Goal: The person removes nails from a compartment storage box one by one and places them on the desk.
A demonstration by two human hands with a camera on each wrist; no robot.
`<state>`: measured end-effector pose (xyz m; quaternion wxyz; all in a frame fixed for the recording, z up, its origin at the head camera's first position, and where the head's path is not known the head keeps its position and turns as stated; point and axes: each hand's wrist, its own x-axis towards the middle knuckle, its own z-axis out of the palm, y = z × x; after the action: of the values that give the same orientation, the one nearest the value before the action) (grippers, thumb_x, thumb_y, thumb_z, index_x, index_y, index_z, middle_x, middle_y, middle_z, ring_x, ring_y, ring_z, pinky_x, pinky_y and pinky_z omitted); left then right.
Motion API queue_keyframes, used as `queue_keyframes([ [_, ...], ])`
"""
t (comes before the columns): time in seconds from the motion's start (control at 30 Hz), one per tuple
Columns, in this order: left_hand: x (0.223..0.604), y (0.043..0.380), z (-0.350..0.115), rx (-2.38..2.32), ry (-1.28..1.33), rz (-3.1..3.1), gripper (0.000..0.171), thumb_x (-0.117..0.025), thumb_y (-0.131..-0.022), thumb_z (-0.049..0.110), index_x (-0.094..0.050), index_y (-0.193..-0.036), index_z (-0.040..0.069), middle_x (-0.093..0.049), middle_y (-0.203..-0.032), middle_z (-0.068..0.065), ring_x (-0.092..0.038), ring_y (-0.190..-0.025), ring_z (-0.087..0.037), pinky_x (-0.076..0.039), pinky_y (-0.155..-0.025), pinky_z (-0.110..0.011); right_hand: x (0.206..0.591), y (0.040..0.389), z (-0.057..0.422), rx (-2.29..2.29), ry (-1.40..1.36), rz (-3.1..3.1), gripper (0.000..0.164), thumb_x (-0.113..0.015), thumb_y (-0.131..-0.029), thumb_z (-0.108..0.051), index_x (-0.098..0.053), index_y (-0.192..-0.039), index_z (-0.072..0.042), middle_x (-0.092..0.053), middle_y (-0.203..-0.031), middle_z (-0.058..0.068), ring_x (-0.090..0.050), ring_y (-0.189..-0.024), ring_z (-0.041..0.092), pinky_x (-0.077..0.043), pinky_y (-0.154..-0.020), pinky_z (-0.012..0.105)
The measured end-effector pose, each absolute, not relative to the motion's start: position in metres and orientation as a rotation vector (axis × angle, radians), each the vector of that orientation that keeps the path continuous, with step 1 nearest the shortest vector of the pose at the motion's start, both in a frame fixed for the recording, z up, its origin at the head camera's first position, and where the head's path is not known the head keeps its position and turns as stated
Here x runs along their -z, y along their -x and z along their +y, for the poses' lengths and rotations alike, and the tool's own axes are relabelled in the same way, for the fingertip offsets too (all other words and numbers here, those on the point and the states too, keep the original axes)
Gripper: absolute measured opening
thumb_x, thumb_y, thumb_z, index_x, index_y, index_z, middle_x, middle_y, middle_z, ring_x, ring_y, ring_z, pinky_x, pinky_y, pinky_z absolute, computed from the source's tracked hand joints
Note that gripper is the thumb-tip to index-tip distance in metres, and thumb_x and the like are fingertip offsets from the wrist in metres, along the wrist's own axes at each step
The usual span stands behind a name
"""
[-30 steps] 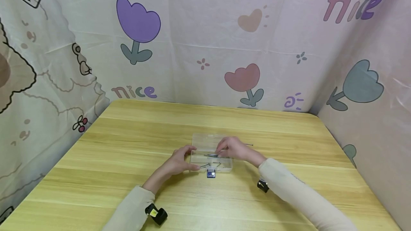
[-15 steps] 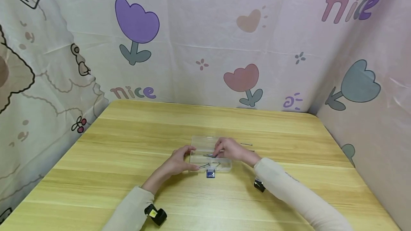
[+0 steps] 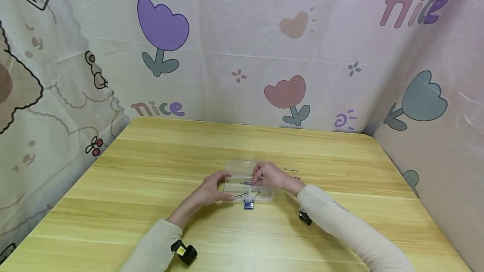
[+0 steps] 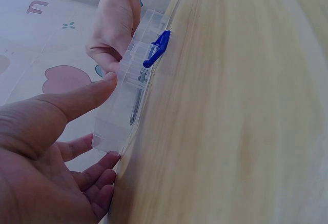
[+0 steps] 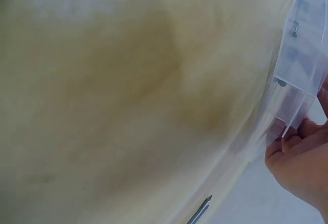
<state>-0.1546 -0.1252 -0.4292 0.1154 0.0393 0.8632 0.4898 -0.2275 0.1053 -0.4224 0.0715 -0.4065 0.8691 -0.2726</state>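
Note:
A clear plastic compartment box (image 3: 231,188) lies on the table with its lid (image 3: 238,168) raised at the back and a blue latch (image 3: 248,205) at the front. My left hand (image 3: 208,190) grips the box's left end, thumb at the front corner and fingers at the back. In the rear compartment, the curled fingers of my right hand (image 3: 270,175) touch or sit right beside several metal nails (image 3: 245,183); their tips are partly hidden, so any hold is unclear. More nails (image 3: 240,195) lie in the front compartments.
Two loose nails, the farther nail (image 3: 290,170) and the nearer nail (image 3: 296,177), lie on the wooden table (image 3: 170,150) right of the box, close to my right wrist. A printed cloth (image 3: 227,45) hangs behind the table.
My right hand has shifted slightly left and lower into the rear compartment, exposing the two loose nails more fully. The raised lid sits slightly lower. My left hand has stayed on the box.

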Motion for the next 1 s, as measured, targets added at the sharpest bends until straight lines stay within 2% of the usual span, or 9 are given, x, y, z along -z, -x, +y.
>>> queue_keyframes([
  [0.37,0.430,0.155,-0.125,-1.441,-0.110,2.521,0.069,-0.086,-0.071,0.015,-0.054,-0.131,0.008,-0.052,-0.130,-0.015,-0.039,-0.123,-0.038,-0.032,-0.102,-0.058,0.424,0.229,0.108,0.971,1.169,2.503,0.002,-0.076,-0.081,-0.005,-0.076,-0.080,-0.005,-0.060,-0.093,0.000,-0.056,-0.091,0.015,-0.049,-0.082,0.023],
  [0.6,0.429,0.154,-0.126,-1.452,-0.122,2.517,0.069,-0.086,-0.071,0.016,-0.054,-0.131,0.007,-0.052,-0.129,-0.015,-0.040,-0.122,-0.037,-0.033,-0.102,-0.058,0.423,0.230,0.110,1.027,1.142,2.475,0.006,-0.075,-0.084,-0.011,-0.075,-0.082,-0.006,-0.062,-0.096,0.000,-0.056,-0.094,0.016,-0.049,-0.084,0.029],
  [0.77,0.428,0.154,-0.126,-1.459,-0.132,2.513,0.069,-0.086,-0.071,0.015,-0.054,-0.131,0.007,-0.052,-0.129,-0.016,-0.040,-0.123,-0.038,-0.033,-0.102,-0.058,0.417,0.230,0.111,1.084,1.021,2.485,0.005,-0.070,-0.087,-0.011,-0.072,-0.084,-0.009,-0.064,-0.101,0.002,-0.057,-0.091,0.016,-0.051,-0.077,0.030],
  [0.87,0.427,0.153,-0.126,-1.458,-0.131,2.516,0.069,-0.086,-0.071,0.015,-0.054,-0.131,0.007,-0.052,-0.129,-0.017,-0.040,-0.123,-0.038,-0.032,-0.102,-0.059,0.412,0.230,0.112,1.102,0.990,2.497,0.004,-0.067,-0.090,-0.011,-0.070,-0.088,-0.009,-0.064,-0.099,0.002,-0.058,-0.087,0.014,-0.052,-0.073,0.028],
  [1.0,0.427,0.152,-0.126,-1.450,-0.133,2.521,0.069,-0.086,-0.072,0.015,-0.054,-0.131,0.007,-0.051,-0.130,-0.017,-0.038,-0.123,-0.039,-0.032,-0.101,-0.059,0.403,0.235,0.116,1.076,1.032,2.550,0.004,-0.065,-0.092,-0.007,-0.069,-0.092,-0.005,-0.066,-0.089,-0.001,-0.058,-0.081,0.012,-0.051,-0.073,0.027],
])
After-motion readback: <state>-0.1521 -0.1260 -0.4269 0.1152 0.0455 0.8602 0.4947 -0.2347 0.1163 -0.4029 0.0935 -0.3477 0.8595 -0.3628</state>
